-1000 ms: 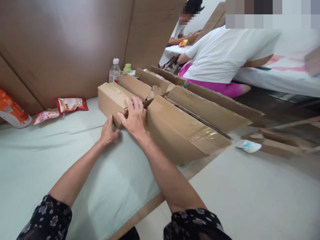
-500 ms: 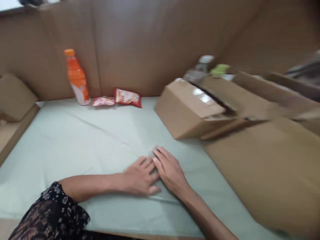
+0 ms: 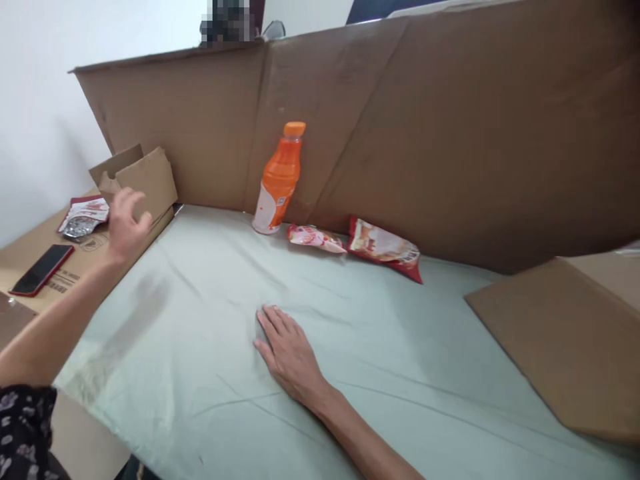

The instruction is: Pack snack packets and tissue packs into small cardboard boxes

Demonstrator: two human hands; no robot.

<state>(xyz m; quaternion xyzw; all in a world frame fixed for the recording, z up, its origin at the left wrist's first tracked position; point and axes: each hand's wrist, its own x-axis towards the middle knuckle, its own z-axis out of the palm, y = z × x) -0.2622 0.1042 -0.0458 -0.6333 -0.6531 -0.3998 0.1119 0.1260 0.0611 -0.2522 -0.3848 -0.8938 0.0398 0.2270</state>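
Close to left hand (image 3: 127, 223), illegibly lettered packet (image 3: 86, 212)

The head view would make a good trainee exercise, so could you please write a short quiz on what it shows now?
1. True or false: the right hand is wrapped around the orange bottle.
2. Which of these is nearest the base of the bottle?
A) the red packet
B) the pink packet
C) the cardboard box
3. What colour is the edge of the phone lying on the cardboard at the left?

Key:
1. False; the hand is over the pale green cloth, its back facing up.
2. B
3. Red
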